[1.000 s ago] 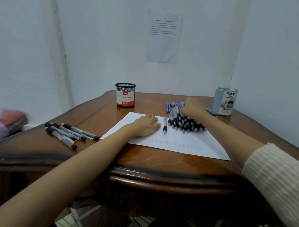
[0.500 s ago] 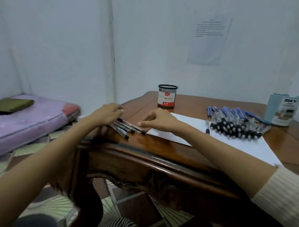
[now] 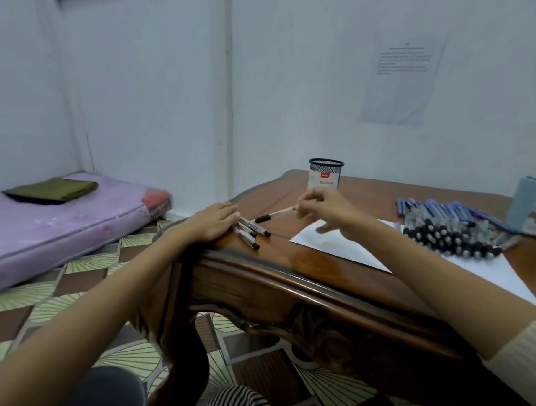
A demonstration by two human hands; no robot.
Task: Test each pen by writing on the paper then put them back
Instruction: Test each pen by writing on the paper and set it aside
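At the table's left corner lies a small group of black-capped pens [image 3: 250,232]. My left hand [image 3: 212,220] rests flat on their near ends, fingers straight. My right hand [image 3: 326,211] pinches one clear pen with a black cap [image 3: 275,216] by its tail and holds it tilted just above the group. A white sheet of paper [image 3: 344,247] lies to the right of my right hand. On its far side sits a big heap of black-capped pens [image 3: 452,240], with blue-capped pens [image 3: 435,208] behind it.
A black mesh pen cup [image 3: 324,174] labelled Ball Pens stands at the back of the wooden table [image 3: 303,278]. A light blue holder [image 3: 532,205] stands at the far right. A purple mattress [image 3: 54,224] lies on the tiled floor to the left.
My head has turned left. My left hand moved from the paper to the small pen group, and my right hand left the big heap and picked one pen up from that group.
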